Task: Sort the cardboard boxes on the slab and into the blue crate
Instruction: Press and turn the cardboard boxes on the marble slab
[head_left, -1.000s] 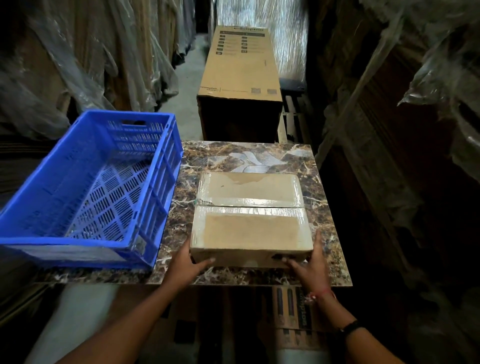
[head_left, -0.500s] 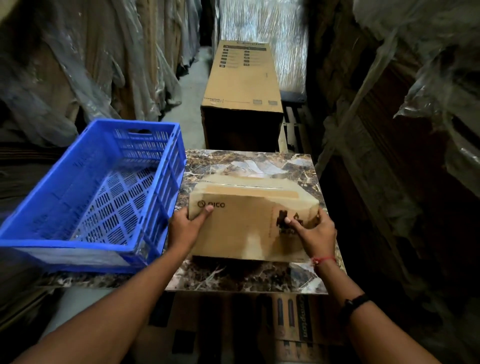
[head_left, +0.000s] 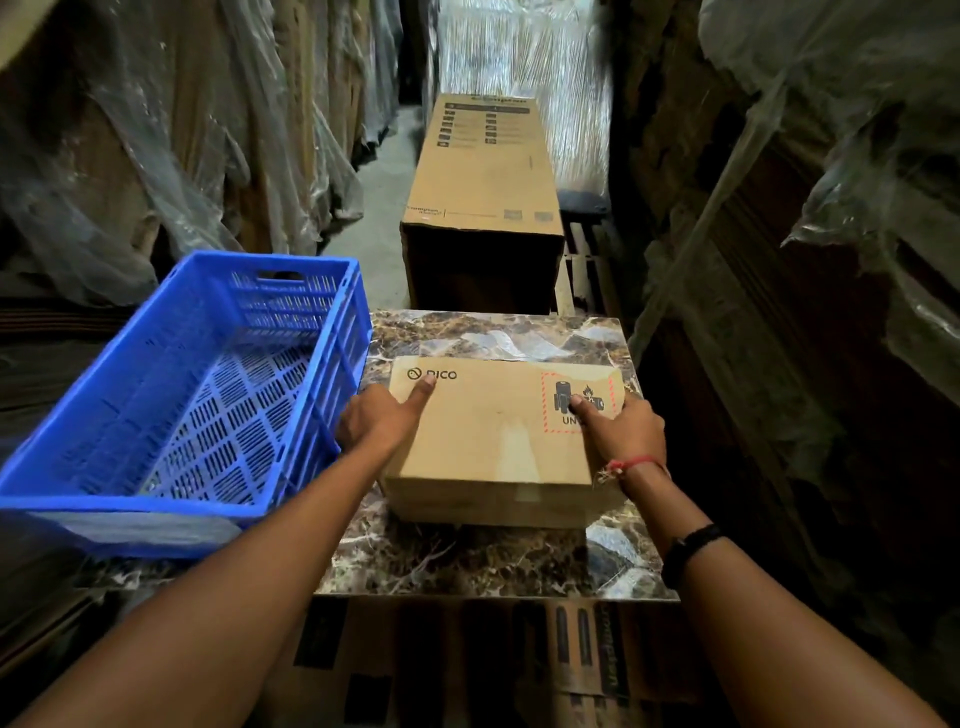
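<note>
A brown cardboard box (head_left: 493, 431) lies on the marble slab (head_left: 467, 561), its printed face with a logo and a red-framed warning label turned up. My left hand (head_left: 382, 421) grips its left side and my right hand (head_left: 621, 431) its right side, thumbs on top. The second box seen earlier is hidden behind or under this one; I cannot tell which. The blue crate (head_left: 130, 512) stands left of the box with nothing in it, its right wall close to my left hand.
A long cardboard carton (head_left: 483, 171) stands on the floor just beyond the slab. Printed cartons (head_left: 571, 649) sit under the slab's near edge. Plastic-wrapped stock (head_left: 156, 130) lines both sides of the narrow aisle.
Both hands took hold of the near box, tipped it up off the slab and turned it over, so its printed face now points up. The far box went out of sight.
</note>
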